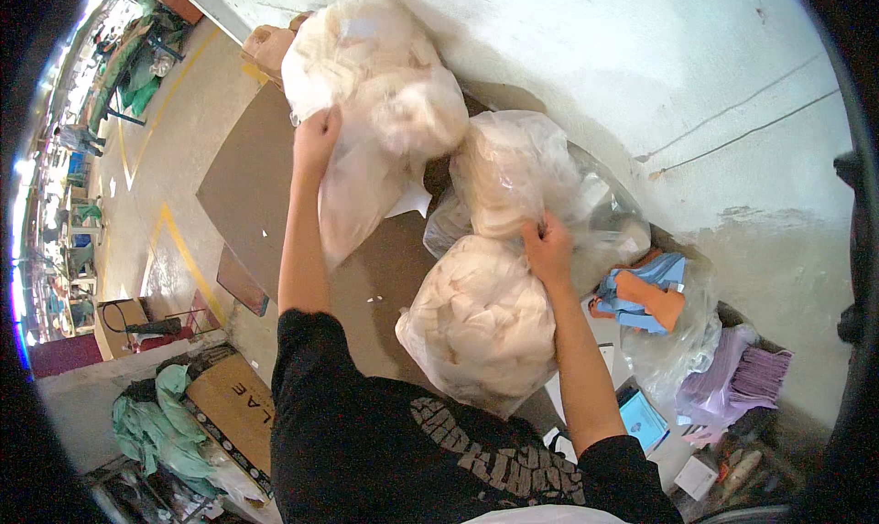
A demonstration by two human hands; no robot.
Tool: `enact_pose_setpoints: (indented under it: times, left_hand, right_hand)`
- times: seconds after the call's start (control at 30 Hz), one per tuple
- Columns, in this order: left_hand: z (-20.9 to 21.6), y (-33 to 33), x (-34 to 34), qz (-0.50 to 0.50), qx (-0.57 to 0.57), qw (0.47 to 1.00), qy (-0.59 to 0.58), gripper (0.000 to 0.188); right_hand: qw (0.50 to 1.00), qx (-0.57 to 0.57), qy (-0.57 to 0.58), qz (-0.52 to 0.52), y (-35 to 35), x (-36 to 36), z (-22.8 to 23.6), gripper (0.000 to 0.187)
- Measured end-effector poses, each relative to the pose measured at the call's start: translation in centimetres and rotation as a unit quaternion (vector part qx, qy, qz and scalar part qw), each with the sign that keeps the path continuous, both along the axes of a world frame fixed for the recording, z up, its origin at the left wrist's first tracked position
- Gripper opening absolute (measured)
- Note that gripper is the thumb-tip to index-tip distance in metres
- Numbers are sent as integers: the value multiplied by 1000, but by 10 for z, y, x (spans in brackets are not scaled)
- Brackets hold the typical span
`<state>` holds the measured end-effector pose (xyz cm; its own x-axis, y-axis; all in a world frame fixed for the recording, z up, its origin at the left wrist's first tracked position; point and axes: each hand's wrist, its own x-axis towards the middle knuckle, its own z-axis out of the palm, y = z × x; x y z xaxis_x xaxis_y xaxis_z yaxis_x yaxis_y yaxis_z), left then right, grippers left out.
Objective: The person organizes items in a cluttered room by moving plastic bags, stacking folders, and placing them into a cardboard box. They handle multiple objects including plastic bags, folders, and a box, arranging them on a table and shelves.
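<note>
The upper clear plastic bag (371,112) stuffed with cream-white cloth pieces stands highest in the pile against the whitewashed wall (641,57), its bulging top toward the wall and its loose, flattened lower end trailing down toward the person, so its long axis runs roughly from the wall toward the body, leaning a little to the right at the top. The left hand (316,140) is closed on the plastic at this bag's left flank, fingers curled into the film. Below and to the right lies the lower clear bag (481,323) of the same pale cloth, rounder, its long axis slanting from upper right down to lower left; the right hand (549,249) is clenched on gathered plastic at its top, just where it meets a third, middle bag (517,172) behind it, and I cannot tell for certain which of the two films it pinches. Judged from these holds, the step in hand is taking hold of two bags at once; a next move would call for a firm bunch of film in each fist, since thin plastic may slip or tear. All rest on brown cardboard sheets (252,185) on the floor. To the right lie a bag of blue and orange cloth (645,295) and lilac fabric pieces (737,373).
</note>
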<state>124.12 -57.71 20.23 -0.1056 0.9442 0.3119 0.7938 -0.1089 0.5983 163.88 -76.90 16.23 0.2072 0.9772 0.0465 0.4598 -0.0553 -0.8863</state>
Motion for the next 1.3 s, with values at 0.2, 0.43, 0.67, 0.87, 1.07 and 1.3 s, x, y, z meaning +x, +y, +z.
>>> enact_pose_setpoints:
  times: [0.2,0.43,0.67,0.87,1.07,1.3]
  left_hand:
    - [84,-139,-54,101,56,992,-47,44]
    - [122,-224,-112,213,62,975,-34,51]
    - [62,-140,-103,330,-59,897,288,41]
    - [23,-36,-90,336,-125,902,242,46]
    - [4,43,-59,265,-159,922,233,51]
    - [3,108,-42,237,-277,892,267,70]
  right_hand:
    - [1000,-17,-14,-10,6,3,-13,27]
    - [1000,-7,30,-7,8,6,-10,27]
    - [999,28,21,-1,12,8,-8,27]
    - [1000,-28,4,9,18,12,-12,26]
    - [999,-18,35,-7,23,10,-19,26]
    - [1000,-29,-6,-10,29,9,-15,26]
